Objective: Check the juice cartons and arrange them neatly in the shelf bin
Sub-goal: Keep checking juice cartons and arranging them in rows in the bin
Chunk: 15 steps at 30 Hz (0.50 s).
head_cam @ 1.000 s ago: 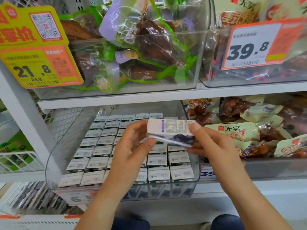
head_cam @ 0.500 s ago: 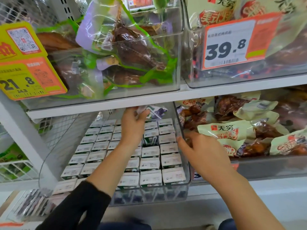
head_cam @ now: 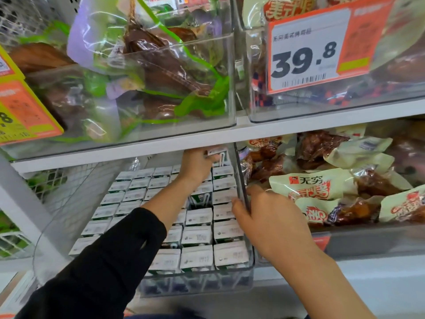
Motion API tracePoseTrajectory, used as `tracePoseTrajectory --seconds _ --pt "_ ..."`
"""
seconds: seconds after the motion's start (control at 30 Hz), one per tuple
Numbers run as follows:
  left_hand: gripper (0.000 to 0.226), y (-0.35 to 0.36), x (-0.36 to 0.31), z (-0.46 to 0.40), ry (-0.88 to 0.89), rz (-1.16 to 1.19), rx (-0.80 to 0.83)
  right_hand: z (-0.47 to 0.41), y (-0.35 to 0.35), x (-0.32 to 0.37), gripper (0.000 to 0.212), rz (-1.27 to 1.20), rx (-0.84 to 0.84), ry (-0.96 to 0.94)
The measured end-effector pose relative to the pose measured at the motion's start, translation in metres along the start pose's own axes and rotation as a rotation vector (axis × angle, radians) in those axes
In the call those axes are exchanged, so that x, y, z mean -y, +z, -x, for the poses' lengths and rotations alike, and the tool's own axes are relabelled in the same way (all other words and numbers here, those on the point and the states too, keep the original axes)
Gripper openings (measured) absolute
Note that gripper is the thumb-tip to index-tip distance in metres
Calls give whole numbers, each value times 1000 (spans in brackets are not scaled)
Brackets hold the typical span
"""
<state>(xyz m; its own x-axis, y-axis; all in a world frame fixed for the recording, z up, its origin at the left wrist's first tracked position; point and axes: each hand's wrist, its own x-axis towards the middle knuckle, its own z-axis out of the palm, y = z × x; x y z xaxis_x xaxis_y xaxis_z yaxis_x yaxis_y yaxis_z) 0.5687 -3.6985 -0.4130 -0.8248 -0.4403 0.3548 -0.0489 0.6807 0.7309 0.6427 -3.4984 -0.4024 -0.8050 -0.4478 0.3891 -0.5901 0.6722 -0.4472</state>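
A clear shelf bin [head_cam: 251, 261] on the lower shelf holds several rows of small white-topped juice cartons [head_cam: 197, 236] standing upright. My left hand [head_cam: 195, 165] reaches deep to the bin's back right corner and grips one carton [head_cam: 217, 153] there, just under the upper shelf's edge; most of that carton is hidden by my fingers. One slot in the rows [head_cam: 201, 200] shows a carton sitting lower than its neighbours. My right hand [head_cam: 259, 217] grips the bin's right wall, thumb inside and fingers outside.
The white shelf board [head_cam: 276, 130] hangs low over the bin's back. A neighbouring bin [head_cam: 368, 240] to the right holds bagged meat snacks. Above are clear bins [head_cam: 233, 107] of packaged food with an orange 39.8 price tag [head_cam: 322, 49]. Wire mesh [head_cam: 53, 183] stands at the left.
My left hand carried the carton from in front of the bin to its back right corner. My right hand let go of the carton and took hold of the bin's right wall.
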Motion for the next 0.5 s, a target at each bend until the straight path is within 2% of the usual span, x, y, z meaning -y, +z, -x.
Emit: tracePoseTrajectory --seconds 0.17,0.33,0.5 --pt "32 -2 -1 -2 -35 -4 14 0 3 0 36 25 -22 -13" --pt "30 -1 -3 -3 53 -109 16 1 3 0 35 23 -31 -16" --pt "30 -3 -2 -4 30 -111 54 1 3 1 34 20 -34 -19"
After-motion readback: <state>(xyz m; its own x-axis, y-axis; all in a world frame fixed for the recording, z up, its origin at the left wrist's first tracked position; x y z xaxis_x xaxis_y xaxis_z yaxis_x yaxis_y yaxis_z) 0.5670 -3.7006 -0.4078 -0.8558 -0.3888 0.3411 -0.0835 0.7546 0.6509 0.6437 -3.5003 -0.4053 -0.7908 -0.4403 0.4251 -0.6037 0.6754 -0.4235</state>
